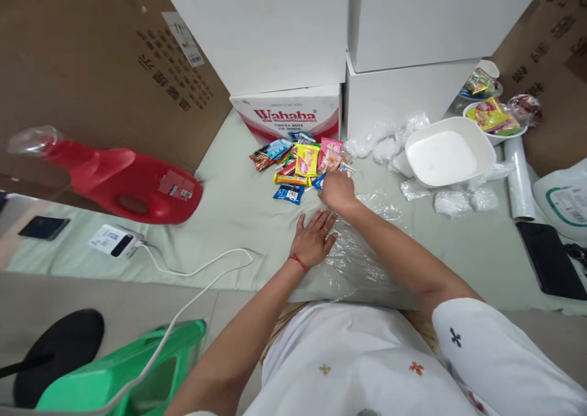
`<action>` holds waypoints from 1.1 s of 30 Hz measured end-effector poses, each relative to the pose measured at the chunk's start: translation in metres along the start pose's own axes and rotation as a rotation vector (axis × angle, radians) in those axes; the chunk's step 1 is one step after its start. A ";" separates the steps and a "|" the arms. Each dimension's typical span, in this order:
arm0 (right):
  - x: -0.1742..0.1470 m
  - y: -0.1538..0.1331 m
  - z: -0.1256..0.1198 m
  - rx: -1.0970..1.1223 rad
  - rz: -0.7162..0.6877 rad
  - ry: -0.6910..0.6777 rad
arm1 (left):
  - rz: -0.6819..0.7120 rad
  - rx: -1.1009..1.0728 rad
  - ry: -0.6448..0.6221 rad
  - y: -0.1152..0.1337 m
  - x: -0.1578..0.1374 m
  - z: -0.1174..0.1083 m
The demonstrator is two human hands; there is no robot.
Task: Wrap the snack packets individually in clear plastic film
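Observation:
My left hand lies flat with fingers stretched out on the cloth, beside a crinkled sheet of clear plastic film. Just beyond it, my right hand is closed at the near right edge of a pile of wrapped snacks, its fingertips on a small blue snack packet. Within the pile are a yellow snack packet, a pink packet and a long yellow bar. A dark blue packet lies at the near left. My right fingertips are partly hidden.
Behind the pile stands a Wahaha carton. On the right are a white bowl, several plastic-wrapped bundles, a film roll and a black phone. A red bottle and a white cable lie left.

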State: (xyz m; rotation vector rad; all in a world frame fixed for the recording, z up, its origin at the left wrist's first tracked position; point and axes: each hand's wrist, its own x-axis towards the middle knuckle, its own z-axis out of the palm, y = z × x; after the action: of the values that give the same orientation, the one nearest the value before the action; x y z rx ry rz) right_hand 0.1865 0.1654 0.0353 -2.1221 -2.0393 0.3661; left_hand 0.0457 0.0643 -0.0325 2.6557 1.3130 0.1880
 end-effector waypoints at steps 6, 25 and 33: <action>0.014 -0.048 0.005 0.044 -0.300 -0.014 | -0.004 -0.026 -0.002 -0.001 0.000 -0.002; 0.014 -0.056 0.031 0.033 -0.458 0.039 | -0.016 -0.028 -0.016 -0.003 -0.001 -0.001; -0.063 0.093 -0.058 0.314 -0.498 0.115 | -0.063 -0.048 0.035 -0.002 0.002 0.000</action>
State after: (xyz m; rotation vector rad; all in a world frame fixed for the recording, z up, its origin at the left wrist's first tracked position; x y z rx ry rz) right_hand 0.2907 0.1009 0.0668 -1.3693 -2.1781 0.4371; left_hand 0.0452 0.0668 -0.0326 2.5790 1.3833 0.2553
